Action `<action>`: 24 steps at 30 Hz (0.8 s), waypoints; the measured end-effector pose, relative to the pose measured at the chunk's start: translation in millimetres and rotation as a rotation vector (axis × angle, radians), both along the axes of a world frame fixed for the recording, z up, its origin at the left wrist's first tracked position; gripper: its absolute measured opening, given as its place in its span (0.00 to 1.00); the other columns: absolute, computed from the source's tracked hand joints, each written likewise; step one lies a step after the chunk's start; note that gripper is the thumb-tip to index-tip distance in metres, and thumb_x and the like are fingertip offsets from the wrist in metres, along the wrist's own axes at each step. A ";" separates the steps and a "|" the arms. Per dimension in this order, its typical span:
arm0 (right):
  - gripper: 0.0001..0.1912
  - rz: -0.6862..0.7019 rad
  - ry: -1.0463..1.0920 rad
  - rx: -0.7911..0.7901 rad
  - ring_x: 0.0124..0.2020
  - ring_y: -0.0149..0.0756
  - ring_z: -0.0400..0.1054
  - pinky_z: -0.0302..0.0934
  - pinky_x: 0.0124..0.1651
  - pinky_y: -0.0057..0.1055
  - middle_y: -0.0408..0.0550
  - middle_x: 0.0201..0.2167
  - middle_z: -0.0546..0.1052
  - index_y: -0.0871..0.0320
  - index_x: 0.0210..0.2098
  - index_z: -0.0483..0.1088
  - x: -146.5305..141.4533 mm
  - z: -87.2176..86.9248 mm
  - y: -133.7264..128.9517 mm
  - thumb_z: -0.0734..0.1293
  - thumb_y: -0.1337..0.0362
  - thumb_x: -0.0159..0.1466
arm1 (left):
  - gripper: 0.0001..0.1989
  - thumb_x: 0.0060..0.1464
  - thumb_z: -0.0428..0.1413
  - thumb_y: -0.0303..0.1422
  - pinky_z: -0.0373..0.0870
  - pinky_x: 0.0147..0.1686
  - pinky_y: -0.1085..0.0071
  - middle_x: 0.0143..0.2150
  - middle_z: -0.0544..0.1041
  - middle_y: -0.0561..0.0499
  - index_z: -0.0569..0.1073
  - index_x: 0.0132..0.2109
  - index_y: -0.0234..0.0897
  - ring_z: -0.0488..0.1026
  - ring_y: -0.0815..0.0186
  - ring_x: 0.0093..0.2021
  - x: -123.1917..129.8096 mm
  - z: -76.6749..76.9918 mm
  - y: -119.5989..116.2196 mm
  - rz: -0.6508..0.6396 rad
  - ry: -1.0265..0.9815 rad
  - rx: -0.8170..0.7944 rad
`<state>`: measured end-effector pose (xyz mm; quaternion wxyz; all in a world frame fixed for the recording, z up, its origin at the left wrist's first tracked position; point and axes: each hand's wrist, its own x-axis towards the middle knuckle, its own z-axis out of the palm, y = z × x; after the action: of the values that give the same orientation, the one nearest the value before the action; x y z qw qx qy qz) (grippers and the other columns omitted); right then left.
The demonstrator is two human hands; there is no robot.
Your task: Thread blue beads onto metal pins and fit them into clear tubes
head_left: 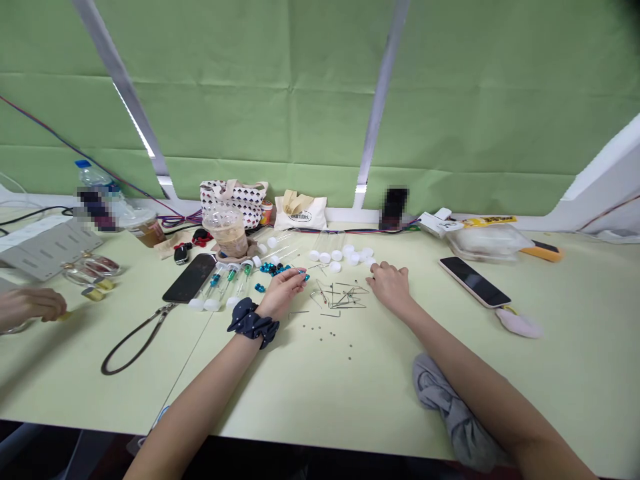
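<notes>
Left fingertips closed on a small blue piece, right hand down by the white caps

In the head view, your left hand (284, 293) has its fingertips pinched on a small blue piece (306, 277); the fingers cover part of it, so its exact shape is hard to make out. Blue beads (275, 269) lie just beyond that hand, partly hidden by it. Your right hand (391, 287) is low over the table (370, 400), back up and fingers bent, near the white caps (336, 267); its palm is hidden, so you cannot tell whether it grips anything.

Between your hands lie thin metal rods (334, 306), crossing so much that single ones are hard to pick out, some bent at one end. Tiny dark specks (321, 339) are scattered on your side of them, too small to identify.

To the left, capped tubes (231, 275) with blue or green bits inside lie beside a black phone (187, 283); clear plastic makes their outlines faint. A drink cup (229, 233) stands behind them. At the left edge, another person's hand (33, 307) is cut off by the frame, with something yellow at its fingertips, mostly covered. Two dark patches by the wall are pixelated and unreadable
</notes>
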<state>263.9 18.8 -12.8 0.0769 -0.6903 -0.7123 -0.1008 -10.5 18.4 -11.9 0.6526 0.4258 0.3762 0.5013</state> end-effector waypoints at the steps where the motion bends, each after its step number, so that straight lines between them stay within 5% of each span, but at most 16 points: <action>1: 0.07 -0.002 0.000 -0.030 0.36 0.44 0.67 0.46 0.38 0.38 0.56 0.34 0.72 0.61 0.36 0.68 1.5 -1.8 1.5 0.62 0.64 0.61 | 0.16 0.41 0.63 0.34 0.64 0.32 0.76 0.32 0.73 0.50 0.74 0.40 0.32 0.68 0.73 0.29 0.3 0.1 -0.4 0.000 0.008 0.005; 7: 0.06 0.009 0.055 -0.145 0.33 0.40 0.68 0.47 0.38 0.38 0.52 0.30 0.72 0.62 0.29 0.67 2.8 -5.1 5.2 0.60 0.71 0.61 | 0.16 0.41 0.64 0.34 0.66 0.34 0.76 0.33 0.74 0.50 0.74 0.39 0.33 0.70 0.73 0.30 0.5 -1.3 -0.5 -0.008 -0.006 0.017; 10: 0.06 0.036 0.151 -0.081 0.34 0.40 0.67 0.50 0.38 0.37 0.52 0.31 0.72 0.61 0.27 0.64 -1.4 -1.6 2.9 0.60 0.70 0.60 | 0.16 0.42 0.64 0.35 0.67 0.36 0.75 0.33 0.75 0.50 0.74 0.39 0.32 0.71 0.73 0.31 0.0 -2.3 0.5 -0.016 -0.038 -0.008; 14: 0.07 0.220 0.642 0.056 0.35 0.36 0.68 0.58 0.35 0.34 0.52 0.37 0.72 0.58 0.28 0.59 -15.8 3.8 -4.8 0.59 0.64 0.62 | 0.16 0.42 0.63 0.36 0.69 0.39 0.71 0.32 0.76 0.48 0.73 0.37 0.31 0.74 0.69 0.33 1.0 -1.6 -0.1 -0.024 -0.066 -0.045; 18: 0.13 0.427 1.203 -0.164 0.27 0.30 0.67 0.62 0.28 0.30 0.49 0.35 0.73 0.57 0.27 0.58 -35.6 5.3 -14.1 0.62 0.55 0.59 | 0.16 0.41 0.64 0.35 0.69 0.42 0.67 0.34 0.77 0.47 0.73 0.37 0.31 0.75 0.66 0.35 5.3 0.7 -5.0 -0.101 -0.057 -0.015; 24: 0.15 0.498 1.419 -0.351 0.22 0.27 0.63 0.61 0.26 0.27 0.41 0.21 0.70 0.60 0.29 0.67 -52.3 4.6 -22.3 0.70 0.55 0.51 | 0.16 0.42 0.64 0.34 0.69 0.42 0.65 0.36 0.77 0.47 0.72 0.37 0.31 0.76 0.63 0.36 12.2 2.8 -14.3 -0.230 -0.023 0.041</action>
<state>211.6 -3.6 -8.2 0.4251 -0.4109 -0.6323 0.5006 1.7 4.0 -9.1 0.7012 0.4737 0.3068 0.4357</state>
